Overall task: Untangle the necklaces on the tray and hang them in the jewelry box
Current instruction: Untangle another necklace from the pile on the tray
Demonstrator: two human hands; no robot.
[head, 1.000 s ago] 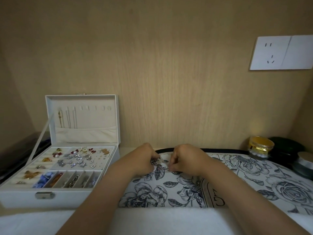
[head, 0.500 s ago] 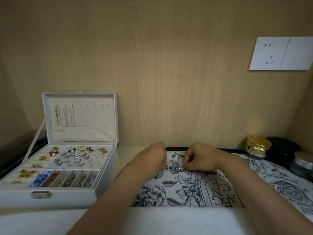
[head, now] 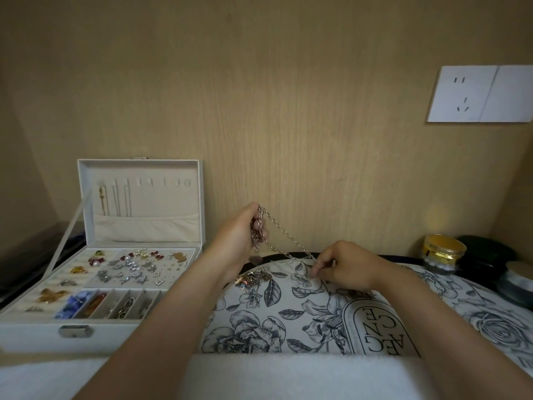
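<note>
Gripping a bunch of silver chain necklace (head: 288, 233), the left hand (head: 236, 238) is raised above the far edge of the tray (head: 277, 316), its fingers curled round several loops of links. From that fist the chain slopes down and to the right to the right hand (head: 346, 267), which sits low over the tray and pinches the chain's other end between thumb and fingertips, with the remaining fingers tucked in. The chain hangs taut between the two hands, clear of the tray's surface.

Just below the left wrist a small tangle of other necklaces (head: 255, 278) lies on the tray's blue-and-white floral print, with beads and dark links knotted together. The left forearm crosses the tray's left edge and hides part of it.

Left of the tray the white jewelry box (head: 75, 339) stands open with its lid upright against the wooden wall. A few thin necklaces (head: 115, 200) already hang from hooks at the lid's left end, while the hooks to their right are bare. Earrings and brooches fill the base's compartments.

Beyond the tray's right corner stand a gold-lidded jar (head: 444, 249), a dark round container (head: 487, 252) and another jar (head: 519, 281) at the frame's edge. A white wall socket (head: 478, 93) is set high on the right, and a white towel (head: 259, 376) runs along the near edge.
</note>
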